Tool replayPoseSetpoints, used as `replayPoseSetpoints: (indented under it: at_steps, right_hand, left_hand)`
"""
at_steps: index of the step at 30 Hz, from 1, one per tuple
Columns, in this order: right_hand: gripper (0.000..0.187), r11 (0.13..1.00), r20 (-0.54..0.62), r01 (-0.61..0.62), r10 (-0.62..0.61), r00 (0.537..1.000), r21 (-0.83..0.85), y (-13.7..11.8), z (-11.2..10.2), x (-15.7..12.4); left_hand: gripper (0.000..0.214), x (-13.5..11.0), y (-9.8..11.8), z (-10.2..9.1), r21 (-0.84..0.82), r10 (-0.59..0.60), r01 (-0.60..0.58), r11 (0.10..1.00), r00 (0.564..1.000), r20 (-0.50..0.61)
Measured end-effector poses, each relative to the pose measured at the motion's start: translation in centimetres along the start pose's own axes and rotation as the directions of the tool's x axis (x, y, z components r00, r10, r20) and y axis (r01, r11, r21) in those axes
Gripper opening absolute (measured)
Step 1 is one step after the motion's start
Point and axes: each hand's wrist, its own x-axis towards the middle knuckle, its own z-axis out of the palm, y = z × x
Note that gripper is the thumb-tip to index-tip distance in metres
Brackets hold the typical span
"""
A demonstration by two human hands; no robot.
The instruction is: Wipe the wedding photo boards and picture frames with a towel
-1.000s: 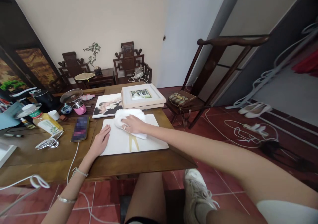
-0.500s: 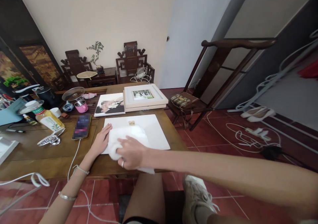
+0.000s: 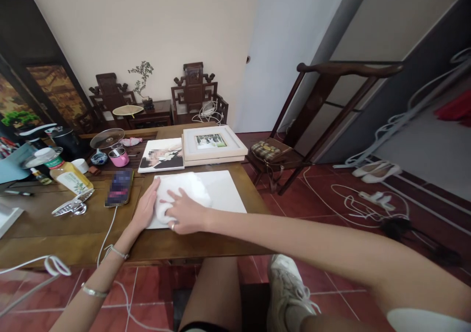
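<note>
A white cloth lies bunched on a flat white board near the table's front edge. My right hand is on top of the cloth, its upper fingers spread into the fabric and its lower fingers bent around the near side. A ring shows on one of those bent fingers. Against the board's left edge rests my left hand, fingers straight and pointing away from me. The cloth hides much of the board's left half.
Behind the board are a photo print and stacked picture frames. To the left stand a phone with a cable, a claw clip, a yellow bottle and a pink cup. A wooden chair holds a bag.
My right hand has pushed the cloth away from me and slightly left, covering the small tan patch on the board. Its fingers are more spread. The left hand stays at the board's edge.
</note>
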Motion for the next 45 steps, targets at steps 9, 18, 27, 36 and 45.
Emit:
replayPoseSetpoints:
  at_steps: [9,18,27,36,45]
  right_hand:
    - [0.027,0.993,0.185,-0.066,0.047,0.982,0.095,-1.2,-3.9,-2.2]
    - [0.040,0.906,0.037,-0.358,0.359,0.933,0.228,6.0,-3.6,2.6]
    - [0.034,0.865,-0.019,-0.310,0.345,0.938,0.395,6.2,-3.0,8.1]
    - [0.032,0.805,-0.019,-0.402,0.455,0.890,0.436,9.4,-2.7,2.7]
    - [0.028,0.780,-0.123,-0.482,0.567,0.815,0.399,12.9,-1.5,-6.7]
  left_hand:
    - [0.060,-0.1,-0.3,0.3,0.070,-0.043,0.039,0.997,0.997,0.059]
    - [0.044,0.2,-1.4,0.7,0.105,0.000,-0.007,0.994,0.998,0.065]
    - [0.041,0.3,-1.7,0.6,0.153,0.016,-0.026,0.988,0.998,0.064]
    - [0.044,0.2,-1.6,0.6,0.134,0.035,-0.047,0.990,0.995,0.092]
    - [0.051,0.0,-1.0,0.6,0.118,0.027,-0.036,0.992,0.997,0.078]
